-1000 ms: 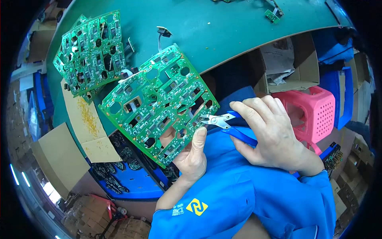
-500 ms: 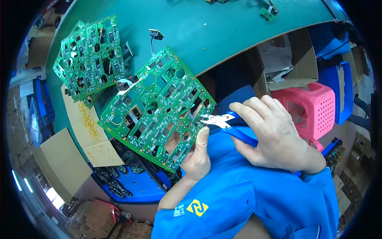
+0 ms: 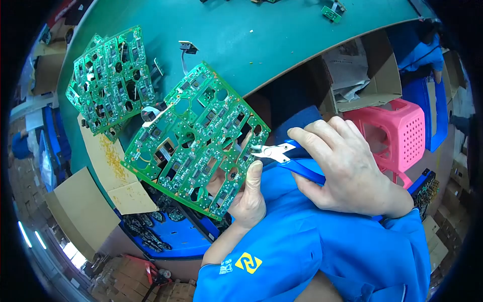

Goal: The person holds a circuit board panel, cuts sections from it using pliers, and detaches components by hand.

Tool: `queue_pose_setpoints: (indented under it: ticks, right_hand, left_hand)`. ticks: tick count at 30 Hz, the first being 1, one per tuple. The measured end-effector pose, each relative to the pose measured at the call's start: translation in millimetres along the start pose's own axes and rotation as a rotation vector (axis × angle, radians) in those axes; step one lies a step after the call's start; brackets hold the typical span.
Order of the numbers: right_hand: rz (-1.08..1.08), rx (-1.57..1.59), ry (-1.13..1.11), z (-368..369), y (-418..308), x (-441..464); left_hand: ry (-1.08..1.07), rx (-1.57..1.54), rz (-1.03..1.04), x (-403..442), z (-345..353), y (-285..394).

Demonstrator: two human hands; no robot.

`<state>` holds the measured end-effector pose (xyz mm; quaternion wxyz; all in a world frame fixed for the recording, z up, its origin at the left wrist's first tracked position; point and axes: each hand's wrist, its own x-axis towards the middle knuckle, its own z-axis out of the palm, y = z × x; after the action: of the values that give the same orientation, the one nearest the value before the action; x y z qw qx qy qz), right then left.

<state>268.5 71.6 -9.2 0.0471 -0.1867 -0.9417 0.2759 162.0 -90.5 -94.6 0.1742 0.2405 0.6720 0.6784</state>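
A green circuit board panel (image 3: 196, 143) with several cut-outs is tilted up in front of me. My left hand (image 3: 246, 201) grips its lower right edge, the thumb in front and the other fingers behind, seen partly through the openings. In my right hand (image 3: 347, 166) are blue-handled side cutters (image 3: 276, 153). Their jaw tips touch or lie just over the panel's right edge, above my left thumb; I cannot tell whether they bite on anything. A small module (image 3: 188, 47) hangs off the panel's top on a grey ribbon cable.
More green panels (image 3: 108, 83) lie stacked at the left of the green table (image 3: 226, 38). Cardboard (image 3: 111, 168) with yellow bits covers the table's near left edge. A pink stool (image 3: 397, 133) and an open carton (image 3: 375, 75) stand at right. A blue crate (image 3: 176, 236) with dark parts sits below. Another person's blue sleeve (image 3: 420, 53) shows at far right.
The panel has shifted slightly left in view, and so has the background. The cutters stay at the panel's right edge in my right hand. Another person's arm shows more at far right.
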Motion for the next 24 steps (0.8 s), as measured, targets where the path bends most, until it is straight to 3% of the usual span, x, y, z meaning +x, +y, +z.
queue_pose_setpoints:
  ticks: [24]
  right_hand:
    - [-0.029, 0.083, 0.009, 6.2, 6.6, -3.7]
  left_hand:
    - [0.027, -0.141, -0.047, 0.8, 4.5, 1.8]
